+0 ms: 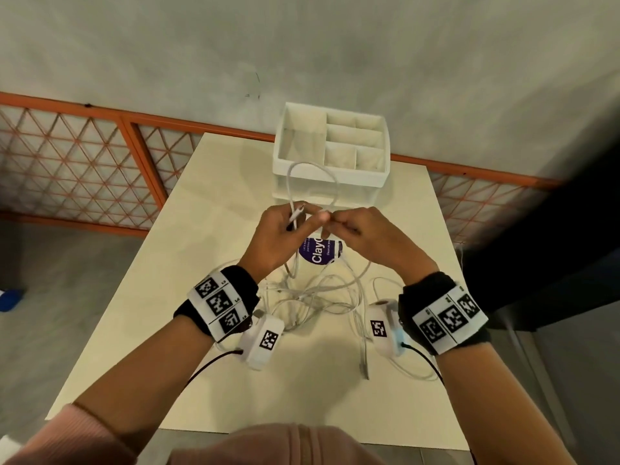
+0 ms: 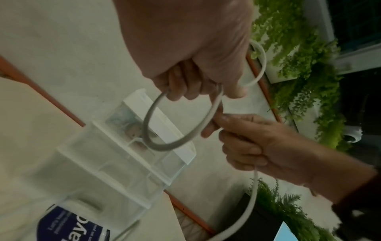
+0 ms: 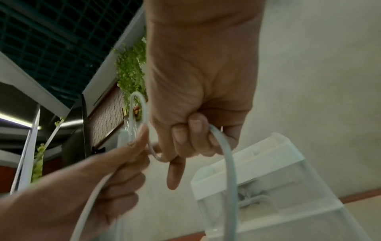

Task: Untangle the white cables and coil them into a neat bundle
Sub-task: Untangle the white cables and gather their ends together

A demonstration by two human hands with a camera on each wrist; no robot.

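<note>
I hold both hands above the cream table [image 1: 201, 263]. My left hand [image 1: 298, 218] pinches a white cable [image 1: 289, 182] near its plug end, with the fingers curled round it. My right hand [image 1: 330, 223] grips the same cable a short way along. Between them a loop stands up toward the organiser. In the left wrist view the left hand [image 2: 185, 91] holds the hanging loop [image 2: 146, 120], and the right hand [image 2: 216, 124] clasps the strand beside it. In the right wrist view the cable [image 3: 230, 163] runs through the right hand [image 3: 185, 143]. A tangle of white cables [image 1: 315, 297] lies on the table below my wrists.
A white compartment organiser [image 1: 352, 178] on a clear base stands at the table's far edge. A purple-labelled item [image 1: 318, 253] lies under my hands. An orange lattice railing [image 1: 84, 162] runs behind the table, and a loose plug end [image 1: 365, 372] lies near the front right.
</note>
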